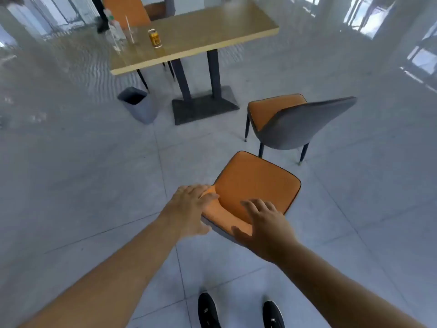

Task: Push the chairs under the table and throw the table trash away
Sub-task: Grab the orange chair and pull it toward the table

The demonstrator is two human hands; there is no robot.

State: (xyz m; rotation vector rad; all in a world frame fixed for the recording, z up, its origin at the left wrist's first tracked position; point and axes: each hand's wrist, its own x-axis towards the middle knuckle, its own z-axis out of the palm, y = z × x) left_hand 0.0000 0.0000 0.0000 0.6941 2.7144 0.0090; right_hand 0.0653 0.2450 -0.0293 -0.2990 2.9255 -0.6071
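Both the left hand [189, 207] and right hand [264, 223] rest spread-fingered, unclenched, on the backrest top of the near chair [255, 183], well apart from the table [194, 36]; rigid-framed, probably light, it should slide easily pushed there.

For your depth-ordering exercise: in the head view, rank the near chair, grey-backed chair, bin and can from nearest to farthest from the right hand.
1. Near chair, under the right hand.
2. Grey-backed chair, ahead right.
3. Bin, ahead left, on floor.
4. Can, on table.
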